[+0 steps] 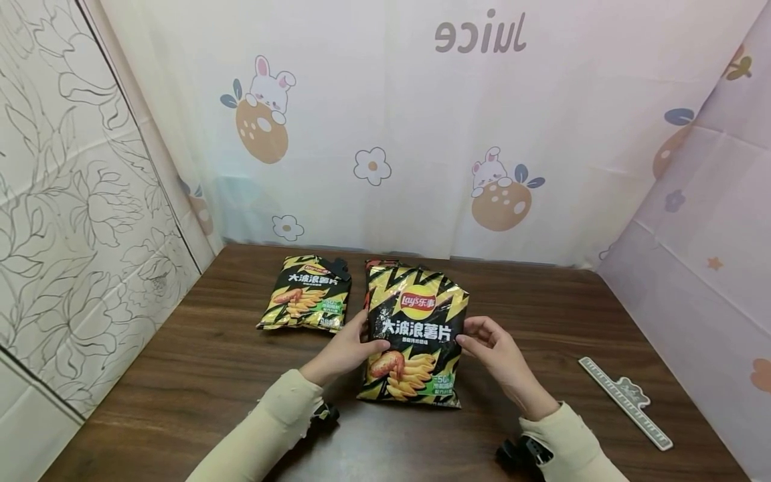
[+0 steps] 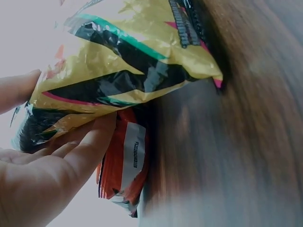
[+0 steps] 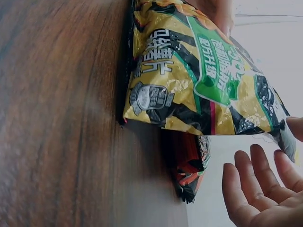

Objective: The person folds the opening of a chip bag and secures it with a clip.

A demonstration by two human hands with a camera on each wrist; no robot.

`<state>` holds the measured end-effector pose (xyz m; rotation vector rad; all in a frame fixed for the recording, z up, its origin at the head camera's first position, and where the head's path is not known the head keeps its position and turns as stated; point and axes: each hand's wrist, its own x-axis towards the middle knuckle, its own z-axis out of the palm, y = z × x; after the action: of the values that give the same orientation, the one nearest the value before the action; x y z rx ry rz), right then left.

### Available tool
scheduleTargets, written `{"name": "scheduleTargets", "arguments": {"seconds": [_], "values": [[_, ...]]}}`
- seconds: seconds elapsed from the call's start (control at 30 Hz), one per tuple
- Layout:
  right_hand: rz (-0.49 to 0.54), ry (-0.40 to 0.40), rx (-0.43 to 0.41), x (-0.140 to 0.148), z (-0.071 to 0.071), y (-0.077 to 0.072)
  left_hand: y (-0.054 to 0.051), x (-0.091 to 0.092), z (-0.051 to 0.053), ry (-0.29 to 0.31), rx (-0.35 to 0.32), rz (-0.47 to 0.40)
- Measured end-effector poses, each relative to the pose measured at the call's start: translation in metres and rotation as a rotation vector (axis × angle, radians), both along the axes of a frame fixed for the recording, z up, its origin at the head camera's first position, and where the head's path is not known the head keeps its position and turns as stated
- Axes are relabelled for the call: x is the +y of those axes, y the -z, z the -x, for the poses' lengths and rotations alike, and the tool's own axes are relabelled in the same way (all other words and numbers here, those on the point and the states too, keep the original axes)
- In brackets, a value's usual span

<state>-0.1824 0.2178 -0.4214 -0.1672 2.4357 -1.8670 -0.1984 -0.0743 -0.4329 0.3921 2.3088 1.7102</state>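
A black-and-yellow Lay's chip bag [image 1: 415, 321] stands nearly upright at the table's middle, its front facing me. My left hand [image 1: 346, 347] grips its left edge, thumb on the front and fingers behind, as the left wrist view shows. At the right edge, my right hand [image 1: 496, 358] pinches the bag lightly between thumb and index finger; its other fingers [image 3: 232, 189] are spread apart from the bag. Behind the held bag is a red package [image 2: 125, 161], mostly hidden in the head view. To the left lies a second, similar Lay's bag [image 1: 307, 294].
On the right side of the brown wooden table [image 1: 542, 301] lies a pale ruler-like strip [image 1: 626, 402] with a cloud-shaped tab. A printed curtain [image 1: 409, 214] hangs along the back edge, and a flower-patterned panel [image 1: 90, 201] stands at the left.
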Motion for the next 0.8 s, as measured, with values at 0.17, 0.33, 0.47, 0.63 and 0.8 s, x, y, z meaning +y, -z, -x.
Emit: {"name": "scheduleTargets", "arguments": {"seconds": [0.17,0.33,0.47,0.63,0.8], "values": [[0.0,-0.002,-0.023,-0.001,0.003,-0.001,0.002,-0.003,-0.001,0.045,0.022,-0.035],[0.019,0.008,-0.042,-0.001,0.007,-0.004,0.002,-0.005,-0.001,0.059,0.03,-0.043],[0.039,0.005,-0.051,-0.002,0.012,-0.009,0.002,-0.006,-0.001,0.046,0.046,-0.022],[0.065,0.014,-0.08,-0.005,0.023,-0.019,0.001,-0.009,-0.001,0.041,0.058,-0.02],[0.072,0.036,-0.102,-0.008,0.035,-0.026,0.002,-0.011,-0.001,0.049,0.057,-0.02]]}}
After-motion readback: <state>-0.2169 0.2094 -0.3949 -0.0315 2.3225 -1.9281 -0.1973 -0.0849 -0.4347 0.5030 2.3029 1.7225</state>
